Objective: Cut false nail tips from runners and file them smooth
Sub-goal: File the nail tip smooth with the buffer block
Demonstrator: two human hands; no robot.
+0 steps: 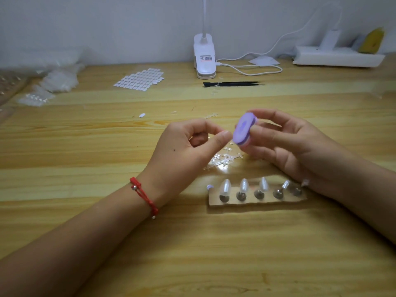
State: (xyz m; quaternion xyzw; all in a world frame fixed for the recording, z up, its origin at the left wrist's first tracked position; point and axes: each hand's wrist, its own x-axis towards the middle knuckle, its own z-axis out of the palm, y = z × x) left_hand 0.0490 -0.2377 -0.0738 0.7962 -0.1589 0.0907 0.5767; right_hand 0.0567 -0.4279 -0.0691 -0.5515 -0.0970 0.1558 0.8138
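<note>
Over a wooden counter point(85, 136), the right hand point(295, 144) grips a purple file point(244, 130) angled to meet the left hand point(188, 144), whose fingertips pinch something too small to see.

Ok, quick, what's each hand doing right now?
Left hand: fingertips pinched together at the purple file; anything held is too small to tell.
Right hand: holding the purple file.

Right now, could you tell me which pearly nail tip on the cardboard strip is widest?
The leftmost pearly nail tip; every other one looks narrower.
</note>
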